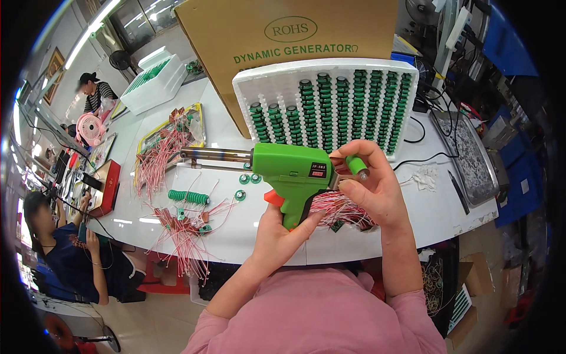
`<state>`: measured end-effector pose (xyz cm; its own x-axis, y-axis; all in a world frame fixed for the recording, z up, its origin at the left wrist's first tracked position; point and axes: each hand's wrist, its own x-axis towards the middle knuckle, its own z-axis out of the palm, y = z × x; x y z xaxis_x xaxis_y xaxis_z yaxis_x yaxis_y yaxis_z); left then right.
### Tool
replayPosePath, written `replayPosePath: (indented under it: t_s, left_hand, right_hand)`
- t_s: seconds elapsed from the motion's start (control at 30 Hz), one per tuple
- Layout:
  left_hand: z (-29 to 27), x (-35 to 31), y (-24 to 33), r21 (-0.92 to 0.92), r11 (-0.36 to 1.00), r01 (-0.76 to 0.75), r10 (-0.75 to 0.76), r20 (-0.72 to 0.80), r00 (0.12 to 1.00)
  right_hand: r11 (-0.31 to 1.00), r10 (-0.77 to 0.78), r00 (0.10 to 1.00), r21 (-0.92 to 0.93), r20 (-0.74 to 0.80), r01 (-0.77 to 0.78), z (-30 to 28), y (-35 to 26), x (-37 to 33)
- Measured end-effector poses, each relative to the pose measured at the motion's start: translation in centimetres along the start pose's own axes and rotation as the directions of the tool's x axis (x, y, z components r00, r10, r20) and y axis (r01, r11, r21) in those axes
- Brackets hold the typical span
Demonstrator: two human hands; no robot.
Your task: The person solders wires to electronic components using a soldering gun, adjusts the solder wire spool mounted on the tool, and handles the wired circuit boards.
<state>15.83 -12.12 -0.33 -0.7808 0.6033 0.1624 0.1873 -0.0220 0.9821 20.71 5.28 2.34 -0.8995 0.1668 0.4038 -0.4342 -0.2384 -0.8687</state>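
My left hand [278, 236] is wrapped round the handle of a green soldering gun [286, 165], below its orange trigger. The gun's long metal barrel [218, 155] points left over the white table. Behind the gun's body, my right hand [380, 192] has thumb and fingers closed about a small green cylinder [355, 164] with a pale tip. Whether that cylinder is joined to the gun cannot be told. Red and white wires [348, 209] with small green boards lie under the gun. A stack of green ring parts [188, 197] lies to the left, beside several loose rings.
A white foam tray [250, 88] with rows of green ring parts leans against a cardboard box [218, 65]. More wired boards [177, 227] lie at left, others in a yellow-edged tray [202, 127]. At right are a metal tray [466, 159] and a black cable. Two people sit at left.
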Motion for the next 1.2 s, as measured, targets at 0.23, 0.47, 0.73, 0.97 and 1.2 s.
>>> replayPosePath:
  t_s: [0.23,0.47,0.73,0.97,1.2]
  left_hand:
    - [0.1,-0.2,0.5,-0.049,0.993,0.111,-0.111,0.004,0.994]
    - [0.1,-0.3,0.4,-0.129,0.983,0.133,-0.133,0.002,0.991]
    - [0.1,-0.6,1.7,-0.232,0.949,0.216,-0.216,0.025,0.976]
    - [0.1,-0.8,2.6,-0.303,0.917,0.261,-0.263,0.034,0.964]
    - [-0.4,-1.0,2.4,-0.381,0.879,0.287,-0.303,0.019,0.953]
  right_hand:
    - [1.000,-0.006,1.000,-0.019,0.024,0.006,0.0,0.1,-0.1]
    - [0.995,-0.039,0.997,-0.090,0.071,0.046,-0.7,0.1,-0.3]
    - [0.936,-0.107,0.994,-0.336,0.000,0.101,-1.1,-0.3,-0.3]
    - [0.855,-0.207,0.978,-0.486,0.003,0.182,-0.6,-0.8,0.5]
    - [0.770,-0.247,0.965,-0.586,0.089,0.252,0.7,-2.1,1.8]
